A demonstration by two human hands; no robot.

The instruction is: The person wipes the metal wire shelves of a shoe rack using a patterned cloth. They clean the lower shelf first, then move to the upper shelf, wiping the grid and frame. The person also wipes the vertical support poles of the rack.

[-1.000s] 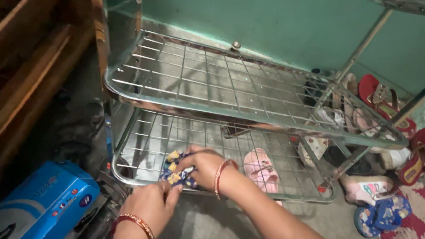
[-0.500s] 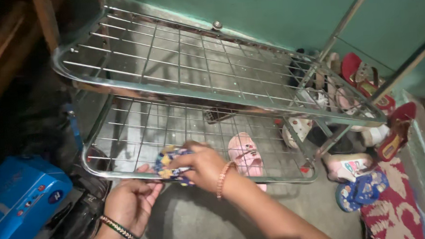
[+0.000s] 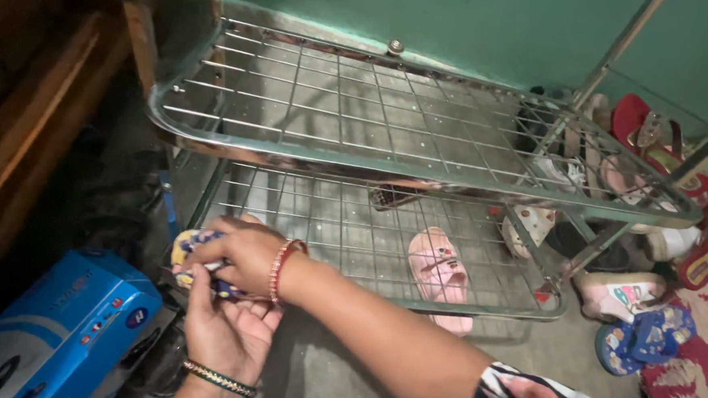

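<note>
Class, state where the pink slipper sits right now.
The pink slipper lies on the lower shelf of the wire rack, right of the right hand, left of the floor shoes.

Rack [image 3: 417, 167] is shiny chromed metal wire grid, lightly speckled; pink slipper [image 3: 438, 271] at 4 o'clock on its lower shelf looks like smooth matt rubber or plastic. Blue box [image 3: 62, 335] at 8 o'clock is glossy hard plastic, wooden frame [image 3: 36, 135] at 10 o'clock is dull brown. Small blue-and-yellow slipper [image 3: 200, 259] between both hands looks soft, printed; floor [image 3: 339, 377] rough matt grey.
</note>
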